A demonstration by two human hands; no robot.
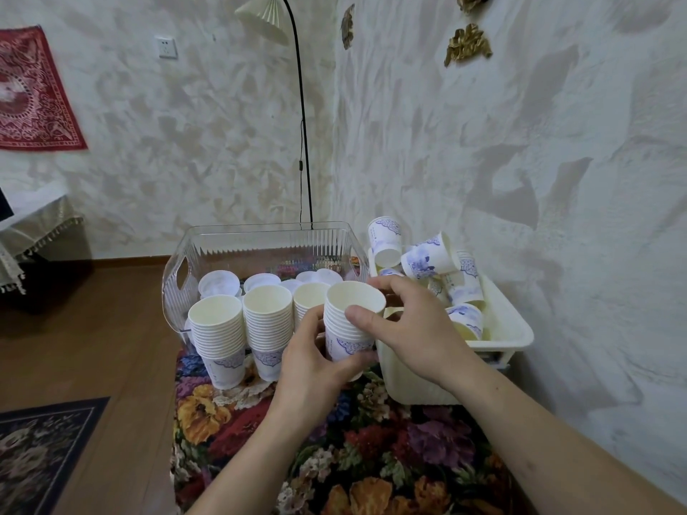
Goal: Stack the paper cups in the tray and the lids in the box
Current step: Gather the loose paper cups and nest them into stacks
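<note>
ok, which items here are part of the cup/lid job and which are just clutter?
Job:
- held cup stack, gripped by left hand and right hand
- standing cup stacks
- loose cups in cream tray
- lids in clear box

Clutter:
- floor lamp
- floral cloth
- red wall hanging

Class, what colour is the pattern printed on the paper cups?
Blue-purple on white, clearest on the loose cups in the head view.

I see soft, even indoor light, moderately bright, with no hard glare. Faint shadows fall on the textured wall [520, 161] right of where my hands [371, 340] grip. Wide-angle distortion bends the lamp pole [303, 124] above and stretches my forearms below. Far corners look slightly soft.
</note>
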